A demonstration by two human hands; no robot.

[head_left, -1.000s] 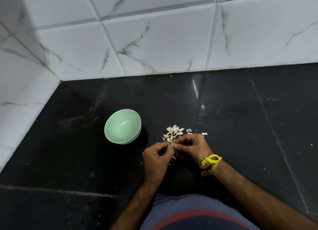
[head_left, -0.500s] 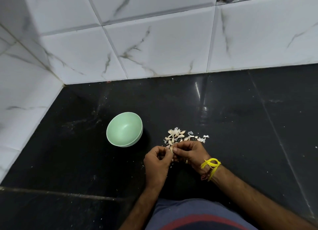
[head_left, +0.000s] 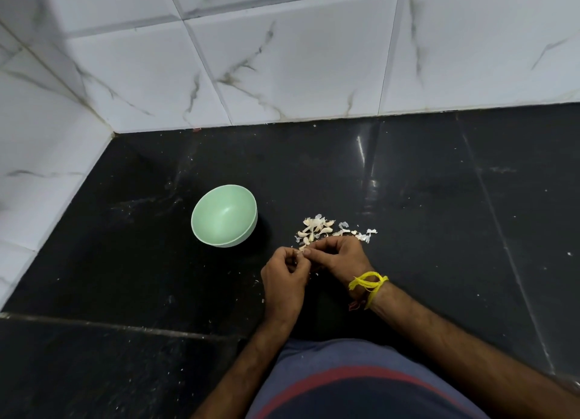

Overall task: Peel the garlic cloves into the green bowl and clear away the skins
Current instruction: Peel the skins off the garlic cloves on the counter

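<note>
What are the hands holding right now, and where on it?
Both the left hand and right hand pinch a small pale piece, likely a garlic clove, between their fingertips. It is mostly hidden, so which part is gripped cannot be told.

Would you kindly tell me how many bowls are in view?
1: the green bowl stands on the black counter, left of the garlic pile. It looks empty.
</note>
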